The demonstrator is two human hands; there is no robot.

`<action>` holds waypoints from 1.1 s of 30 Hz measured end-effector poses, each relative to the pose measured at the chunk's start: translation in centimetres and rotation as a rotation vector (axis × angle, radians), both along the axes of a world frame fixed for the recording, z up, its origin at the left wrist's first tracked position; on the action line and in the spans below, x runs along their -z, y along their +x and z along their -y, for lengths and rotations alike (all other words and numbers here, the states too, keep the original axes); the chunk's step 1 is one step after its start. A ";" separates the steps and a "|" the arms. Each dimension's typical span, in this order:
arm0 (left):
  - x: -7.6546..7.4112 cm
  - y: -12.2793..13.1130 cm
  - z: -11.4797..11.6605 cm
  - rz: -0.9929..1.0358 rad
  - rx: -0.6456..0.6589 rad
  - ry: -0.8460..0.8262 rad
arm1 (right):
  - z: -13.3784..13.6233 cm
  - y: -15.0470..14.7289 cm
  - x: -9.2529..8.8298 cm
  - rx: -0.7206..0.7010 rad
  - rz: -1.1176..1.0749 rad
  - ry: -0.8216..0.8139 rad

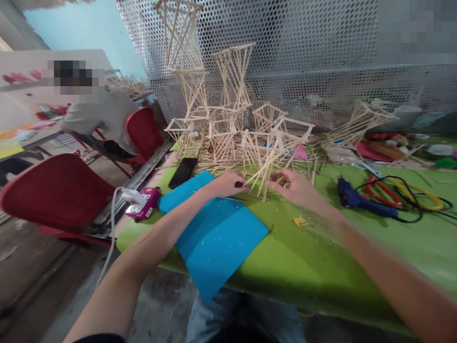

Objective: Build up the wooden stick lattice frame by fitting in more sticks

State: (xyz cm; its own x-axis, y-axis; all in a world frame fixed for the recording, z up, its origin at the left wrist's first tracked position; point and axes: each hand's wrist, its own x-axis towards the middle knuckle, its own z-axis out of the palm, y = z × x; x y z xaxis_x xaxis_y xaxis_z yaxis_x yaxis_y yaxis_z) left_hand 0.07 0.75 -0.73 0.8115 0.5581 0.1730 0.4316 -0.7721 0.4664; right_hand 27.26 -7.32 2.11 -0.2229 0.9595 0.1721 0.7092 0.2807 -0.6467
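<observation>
Between my two hands stands a small twisted frame of thin wooden sticks (264, 177), close to the table's green cover. My left hand (230, 184) has its fingers curled at the frame's left side, gripping a stick low down. On the right side, my right hand (290, 185) pinches the frame with thumb and bent fingers; the exact contact is partly hidden. Below my left forearm lies a blue sheet (221, 233) with small scraps on it. Several finished stick frames (232, 76) are stacked in towers behind the hands, above a heap of loose sticks (221, 166).
A blue glue gun (366, 200) with its cable lies at the right beside red and yellow rings. A dark phone (183, 172) and a purple power strip (143, 204) are at the left. Perforated metal mesh (303, 57) closes the back. A person (103, 112) sits beyond red chairs (60, 195).
</observation>
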 end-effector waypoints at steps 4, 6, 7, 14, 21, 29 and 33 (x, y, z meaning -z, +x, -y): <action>0.4 0.2 -0.3 -0.002 0.003 0.035 | -0.8 -1.1 0.4 0.042 -0.033 -0.023; 0.4 0.3 -0.4 -0.004 0.002 0.046 | -1.1 -1.1 0.8 0.020 -0.083 -0.033; 0.4 0.3 -0.4 -0.006 0.002 0.049 | -1.2 -1.0 1.0 0.001 -0.109 -0.041; 0.2 0.2 -0.1 -0.013 0.006 0.070 | -1.2 -0.9 2.2 -0.012 -0.167 -0.005; -0.3 0.4 0.6 -0.024 -0.024 0.073 | -1.2 -1.0 2.5 -0.011 -0.188 -0.004; 0.1 0.2 0.8 0.020 -0.044 0.056 | -1.1 -1.2 2.6 0.012 -0.144 0.019; 0.6 0.1 0.6 0.052 -0.060 0.041 | -0.9 -1.3 2.5 0.022 -0.129 0.029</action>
